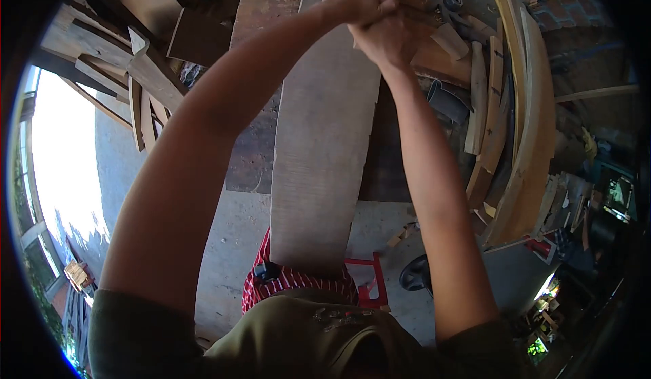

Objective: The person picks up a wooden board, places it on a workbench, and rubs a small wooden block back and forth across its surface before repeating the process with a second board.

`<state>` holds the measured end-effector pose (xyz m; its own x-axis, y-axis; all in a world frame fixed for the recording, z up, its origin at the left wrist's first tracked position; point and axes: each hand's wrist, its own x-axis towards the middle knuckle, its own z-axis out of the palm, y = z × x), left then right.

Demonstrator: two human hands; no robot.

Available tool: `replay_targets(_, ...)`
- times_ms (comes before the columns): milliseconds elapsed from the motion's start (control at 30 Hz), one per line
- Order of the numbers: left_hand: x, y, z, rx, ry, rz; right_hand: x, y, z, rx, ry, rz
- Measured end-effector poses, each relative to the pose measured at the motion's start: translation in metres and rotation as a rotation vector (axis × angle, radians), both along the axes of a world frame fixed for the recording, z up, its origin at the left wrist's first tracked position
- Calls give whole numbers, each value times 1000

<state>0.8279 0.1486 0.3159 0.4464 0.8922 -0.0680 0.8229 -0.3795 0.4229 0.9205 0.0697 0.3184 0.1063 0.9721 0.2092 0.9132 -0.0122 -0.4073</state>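
Observation:
A long, wide grey wooden board [325, 135] runs from my waist away across a dark workbench. Both my arms stretch out over its far part. My left hand [359, 7] is bent inward, its fingers curled, and overlaps my right hand [388, 38] at the board's right side. My right hand looks closed too, partly covered by the left. Anything between the fingers is hidden by the hands and the upper frame edge, so I cannot make it out.
Curved wooden planks [525, 128] stand stacked on the right. A grey plastic pipe piece [447, 101] lies beside offcuts on the workbench [247, 152]. More boards [146, 73] lean at the left. Below are a red plastic stool [371, 280] and a black round object [413, 275].

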Motion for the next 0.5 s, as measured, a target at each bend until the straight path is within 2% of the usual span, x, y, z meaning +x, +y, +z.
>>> replay_targets(67,18,63,-19,-214,-122,62,10,39,2,-8,-3,15)
replay_targets(100,25,77,-28,-213,-122,62,12,47,7,-74,-17,14)
replay_targets(167,26,82,-45,-4,-99,77,9,49,19,-205,-39,21)
replay_targets(200,19,68,-38,7,-93,83,3,41,20,-195,-33,28)
replay_targets(267,2,1,-15,51,-42,69,-7,-2,9,41,-1,8)
replay_targets(333,-15,-67,8,-163,12,36,-17,-65,11,-53,-29,-26)
replay_targets(500,-60,-265,34,-405,91,20,-47,-254,20,-193,10,97)
